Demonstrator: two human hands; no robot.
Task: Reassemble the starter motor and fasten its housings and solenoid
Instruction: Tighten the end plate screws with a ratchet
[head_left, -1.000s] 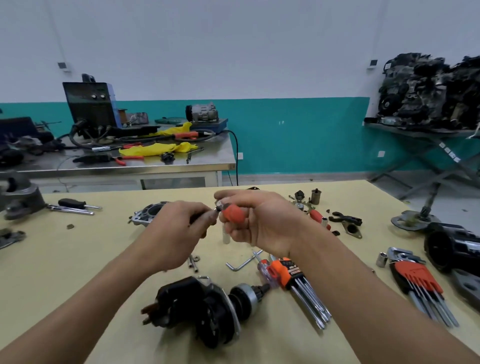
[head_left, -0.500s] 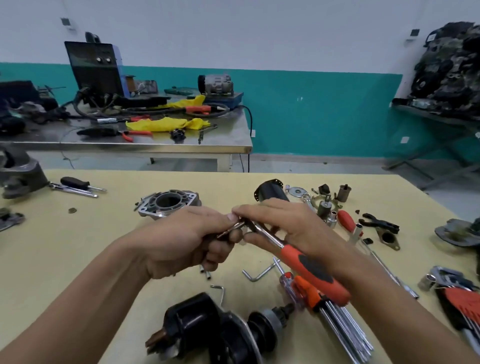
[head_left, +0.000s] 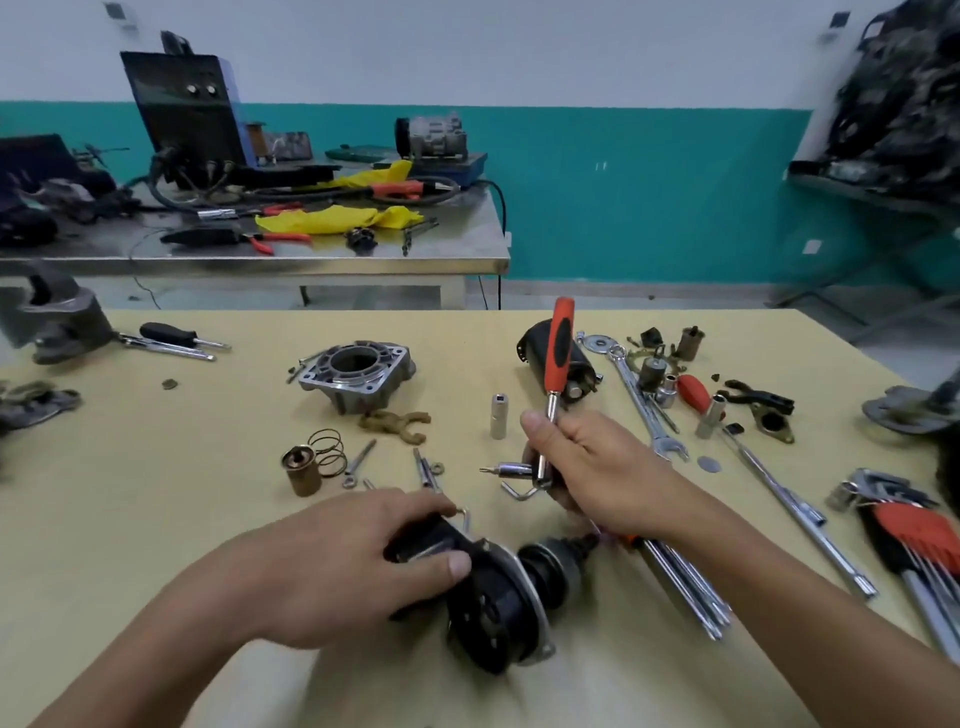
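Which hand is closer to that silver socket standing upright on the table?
Right. The right hand, gripping the ratchet, is just right of the socket; the left hand holds the starter motor nearer the camera.

Two hands show, the left hand (head_left: 337, 566) and the right hand (head_left: 608, 467). There is one starter motor (head_left: 493, 597), one ratchet wrench (head_left: 556, 353), one aluminium housing (head_left: 358, 374), one coil spring (head_left: 327, 452) and one combination spanner (head_left: 643, 405). Two hex key sets (head_left: 685, 587) (head_left: 904, 525) lie there.
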